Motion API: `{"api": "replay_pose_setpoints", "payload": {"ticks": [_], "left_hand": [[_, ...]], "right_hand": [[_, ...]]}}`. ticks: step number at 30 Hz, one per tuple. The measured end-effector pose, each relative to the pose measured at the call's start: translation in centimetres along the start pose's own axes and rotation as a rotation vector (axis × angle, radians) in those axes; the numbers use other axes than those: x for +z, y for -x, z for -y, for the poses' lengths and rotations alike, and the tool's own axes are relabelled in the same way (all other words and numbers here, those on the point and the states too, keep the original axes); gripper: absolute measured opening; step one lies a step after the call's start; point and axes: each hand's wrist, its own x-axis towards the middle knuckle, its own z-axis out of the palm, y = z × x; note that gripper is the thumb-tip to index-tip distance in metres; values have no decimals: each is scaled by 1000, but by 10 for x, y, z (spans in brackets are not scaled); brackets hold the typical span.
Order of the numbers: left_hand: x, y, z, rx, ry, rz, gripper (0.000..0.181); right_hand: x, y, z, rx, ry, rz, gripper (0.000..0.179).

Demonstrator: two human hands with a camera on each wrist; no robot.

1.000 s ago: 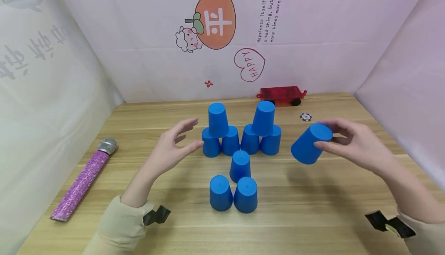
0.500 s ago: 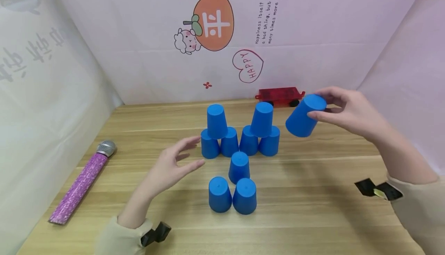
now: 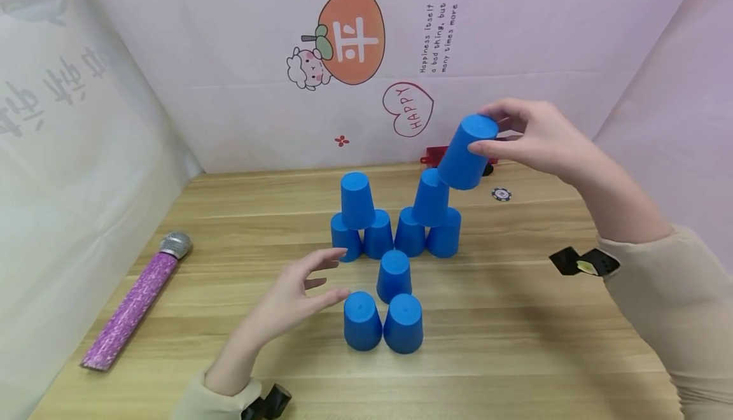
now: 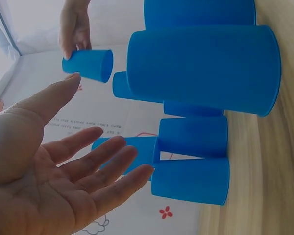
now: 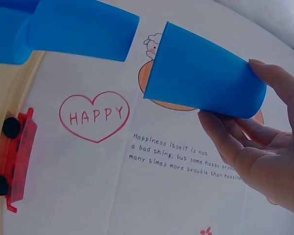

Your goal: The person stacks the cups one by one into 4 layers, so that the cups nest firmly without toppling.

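My right hand [image 3: 532, 137] pinches an upside-down blue cup [image 3: 465, 156] near its base, tilted in the air above and beside the stacked cups. Behind it, one blue cup [image 3: 429, 200] rests across two others at the right of the back row. A second such stack, topped by a blue cup [image 3: 357, 202], stands at its left. In front are a single blue cup [image 3: 394, 278] and two side by side, the left one a blue cup [image 3: 362, 323]. My left hand [image 3: 292, 296] hovers left of these, fingers extended and apart, holding nothing; its palm shows in the left wrist view.
A purple glitter microphone [image 3: 137, 305] lies on the wooden table [image 3: 487, 363] at the left. Beyond the cups are a red toy wagon [image 5: 19, 161], partly hidden in the head view, and a poker chip [image 3: 501, 195]. A printed cloth [image 3: 240, 76] hangs behind.
My right hand has lifted the cup and carried it left, from the right side to the right stack's top. My left hand has shifted slightly down and toward the front cups.
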Motion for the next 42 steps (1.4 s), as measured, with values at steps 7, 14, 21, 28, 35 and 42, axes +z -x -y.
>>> {"api": "replay_pose_setpoints", "payload": {"ticks": [7, 14, 21, 28, 35, 42], "left_hand": [[9, 1, 0, 0, 16, 52, 62], [15, 1, 0, -21, 16, 103, 68], [19, 0, 2, -22, 35, 133, 67], [21, 1, 4, -5, 42, 162, 63], [24, 0, 8, 9, 42, 171, 61], [25, 0, 9, 21, 59, 174, 54]], "right_hand": [[10, -16, 17, -35, -25, 28, 56], [23, -31, 28, -58, -38, 58, 54], [37, -46, 33, -56, -33, 91, 55], [52, -57, 32, -67, -35, 134, 54], [66, -64, 28, -93, -53, 172, 47], [80, -65, 24, -100, -44, 216, 48]]}}
